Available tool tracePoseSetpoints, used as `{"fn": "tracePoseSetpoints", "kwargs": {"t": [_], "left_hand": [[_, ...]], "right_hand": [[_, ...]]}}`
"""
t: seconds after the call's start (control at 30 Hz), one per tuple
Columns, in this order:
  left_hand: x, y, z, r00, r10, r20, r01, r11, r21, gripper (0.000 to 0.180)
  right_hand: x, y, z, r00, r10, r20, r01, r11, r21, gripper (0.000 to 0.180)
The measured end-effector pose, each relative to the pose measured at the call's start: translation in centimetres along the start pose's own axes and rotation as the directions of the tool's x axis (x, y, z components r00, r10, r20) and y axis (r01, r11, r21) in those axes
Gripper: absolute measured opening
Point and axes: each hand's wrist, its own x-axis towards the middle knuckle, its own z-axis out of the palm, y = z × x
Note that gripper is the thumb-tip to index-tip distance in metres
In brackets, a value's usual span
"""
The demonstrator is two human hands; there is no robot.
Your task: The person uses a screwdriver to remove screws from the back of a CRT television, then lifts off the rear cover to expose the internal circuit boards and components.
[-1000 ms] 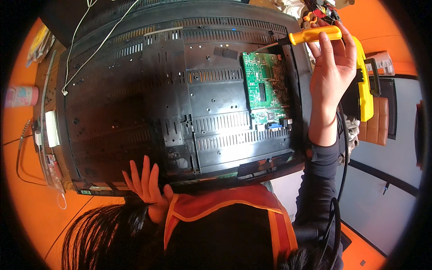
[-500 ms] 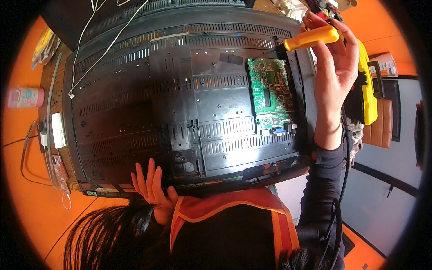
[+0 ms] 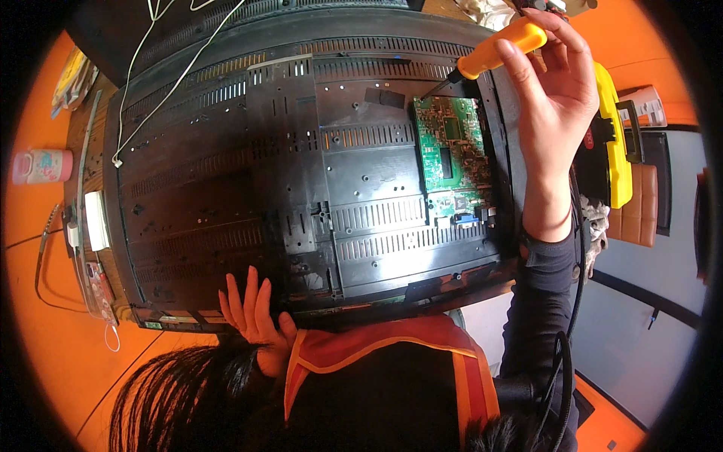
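Observation:
A large black slotted back panel, like that of a television, lies before me. Near its right side sits a green circuit board. My right hand grips a yellow-handled screwdriver over the board's far end. The screwdriver slants down to the left, and its thin shaft ends near the board's upper left corner; whether the tip touches a screw is too small to tell. At the panel's near edge, my left hand rests with its fingers stretched out, holding nothing.
White cables trail across the far left of the panel. A yellow case stands to the right, beside a brown padded seat. At far left are a pink cup and a phone. Black cables run along my right sleeve.
My right hand has moved slightly left with the screwdriver, bringing its shaft down toward the board's upper left corner. My left hand stays in place.

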Motion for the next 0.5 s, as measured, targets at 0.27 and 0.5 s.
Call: {"fn": "tracePoseSetpoints", "kwargs": {"t": [0.27, 0.5], "left_hand": [[0.3, 0.3, 0.1, 0.998, 0.01, -0.06, -0.006, 0.998, 0.06, 0.042], [0.3, 0.4, 0.1, 0.999, 0.009, -0.053, -0.006, 0.998, 0.06, 0.042]], "right_hand": [[0.0, 0.5, -0.3, 0.999, -0.031, 0.01, 0.031, 0.998, 0.057, 0.036], [0.2, 1.1, -0.4, 0.994, -0.076, 0.084, 0.062, 0.986, 0.158, 0.034]]}}
